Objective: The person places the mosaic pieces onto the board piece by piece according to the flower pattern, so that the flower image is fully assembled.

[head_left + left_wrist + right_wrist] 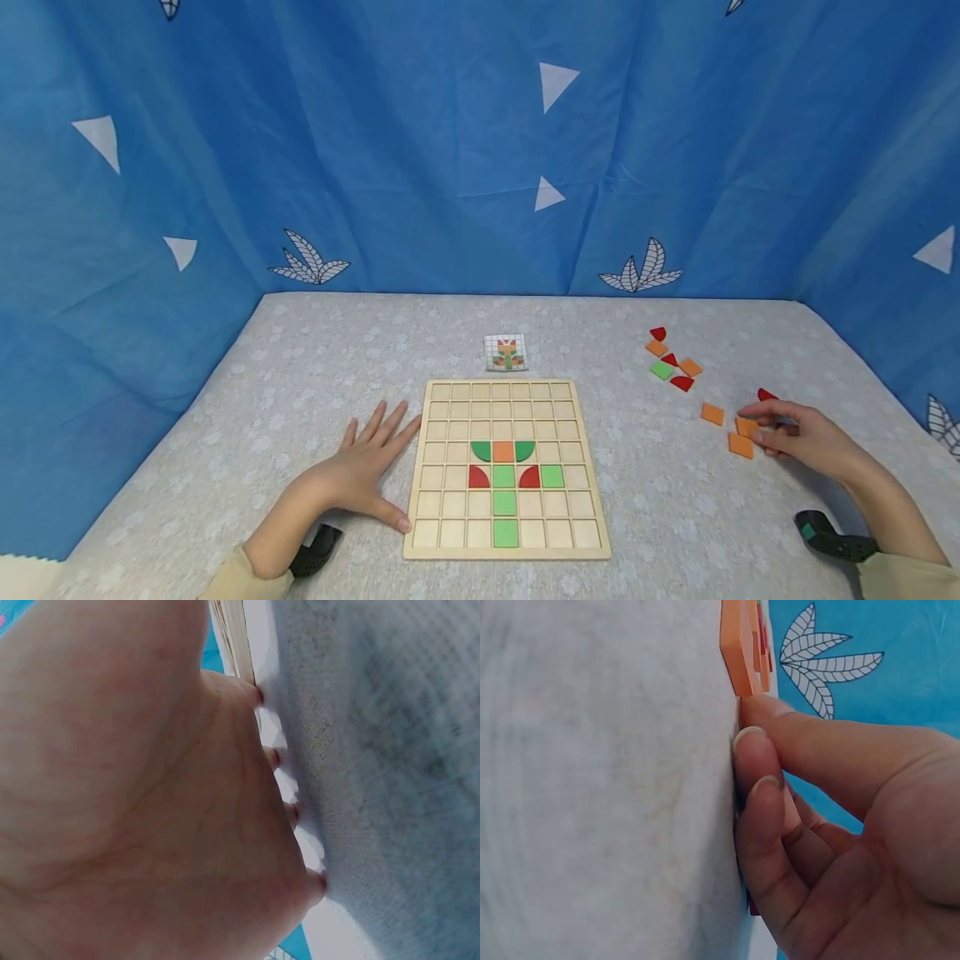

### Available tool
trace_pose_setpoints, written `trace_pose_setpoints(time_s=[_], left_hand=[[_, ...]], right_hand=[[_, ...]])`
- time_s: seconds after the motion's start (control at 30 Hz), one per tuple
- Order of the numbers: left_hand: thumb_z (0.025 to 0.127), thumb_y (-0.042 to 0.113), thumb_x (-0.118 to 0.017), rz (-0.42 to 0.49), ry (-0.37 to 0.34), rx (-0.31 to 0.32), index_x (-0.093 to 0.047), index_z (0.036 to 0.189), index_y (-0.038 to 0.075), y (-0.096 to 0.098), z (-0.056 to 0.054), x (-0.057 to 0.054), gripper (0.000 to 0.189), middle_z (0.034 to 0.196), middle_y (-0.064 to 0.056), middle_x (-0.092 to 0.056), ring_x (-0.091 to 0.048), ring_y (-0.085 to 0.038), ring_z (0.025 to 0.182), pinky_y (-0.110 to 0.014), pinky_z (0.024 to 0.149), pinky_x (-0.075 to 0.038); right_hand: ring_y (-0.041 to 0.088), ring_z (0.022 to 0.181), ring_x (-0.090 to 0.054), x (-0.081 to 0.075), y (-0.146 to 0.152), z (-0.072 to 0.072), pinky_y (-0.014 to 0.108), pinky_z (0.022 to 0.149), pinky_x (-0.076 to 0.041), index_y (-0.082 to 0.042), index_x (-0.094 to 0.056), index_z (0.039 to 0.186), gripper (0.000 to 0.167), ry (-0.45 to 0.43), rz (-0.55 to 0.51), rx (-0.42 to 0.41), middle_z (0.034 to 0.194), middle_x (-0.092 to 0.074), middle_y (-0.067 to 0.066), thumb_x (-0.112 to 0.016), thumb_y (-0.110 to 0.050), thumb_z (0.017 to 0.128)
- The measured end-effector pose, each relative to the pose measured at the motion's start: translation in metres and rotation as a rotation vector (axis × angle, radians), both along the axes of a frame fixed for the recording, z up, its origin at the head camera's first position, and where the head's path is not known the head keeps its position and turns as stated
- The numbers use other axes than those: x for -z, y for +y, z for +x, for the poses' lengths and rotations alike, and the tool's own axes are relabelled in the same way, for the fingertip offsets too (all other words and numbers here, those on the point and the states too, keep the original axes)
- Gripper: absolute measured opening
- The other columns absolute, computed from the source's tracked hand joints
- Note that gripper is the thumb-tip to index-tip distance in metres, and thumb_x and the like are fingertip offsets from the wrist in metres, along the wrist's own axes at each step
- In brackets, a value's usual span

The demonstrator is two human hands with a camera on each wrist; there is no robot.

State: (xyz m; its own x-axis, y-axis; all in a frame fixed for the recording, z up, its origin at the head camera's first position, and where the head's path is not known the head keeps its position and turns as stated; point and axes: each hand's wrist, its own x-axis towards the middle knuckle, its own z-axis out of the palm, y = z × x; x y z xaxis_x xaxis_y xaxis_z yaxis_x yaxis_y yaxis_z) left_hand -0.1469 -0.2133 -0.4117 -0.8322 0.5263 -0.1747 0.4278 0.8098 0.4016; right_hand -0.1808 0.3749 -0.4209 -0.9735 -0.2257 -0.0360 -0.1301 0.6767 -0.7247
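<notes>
A wooden grid board (443, 553) lies flat, its cells holding an orange square (503, 451), dark green quarter rounds (481, 451), red quarter rounds (478, 477) and several light green squares (505, 502). My left hand (363, 473) rests palm down with fingers spread, thumb and little finger at the board's left edge. Over on the right, my right hand (798, 433) curls its index finger and thumb about an orange square tile (746, 427), apparently pinching it. Another orange tile (740, 446) lies by the thumb; a red piece (767, 394) sits just beyond the index finger.
Behind the board is a small pattern card (506, 353). Loose red, orange and green pieces (662, 370) lie scattered at the back right, with one orange square (712, 413) nearer the right hand. A blue curtain (450, 150) hangs along the table's back and sides.
</notes>
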Motion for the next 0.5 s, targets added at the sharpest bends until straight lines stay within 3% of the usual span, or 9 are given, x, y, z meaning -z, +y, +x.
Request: trace_pose_setpoints(time_s=[0.23,0.5], left_hand=[[0.050,0.075,-0.071,-0.010,0.008,0.000,-0.016,0.150,0.008,0.0007,-0.0013,0.0008,0.132,0.154,-0.020,0.000,0.009,-0.042,0.136,-0.068,0.099,0.004],[0.050,0.074,-0.071,-0.009,0.014,0.000,-0.017,0.150,0.008,-0.0002,-0.0020,0.0017,0.132,0.153,-0.020,-0.001,0.008,-0.042,0.136,-0.067,0.099,0.004]], right_hand=[[0.014,0.057,-0.050,0.0009,-0.0034,0.0003,0.027,0.051,-0.047,0.013,-0.055,0.111,0.029,0.034,0.071,0.024,0.090,-0.055,0.010,-0.064,-0.001,0.087],[0.014,0.059,-0.047,-0.0007,-0.0078,-0.0002,0.026,0.051,-0.045,0.011,-0.054,0.109,0.027,0.063,0.081,0.032,0.092,-0.052,0.011,-0.064,-0.001,0.087]])
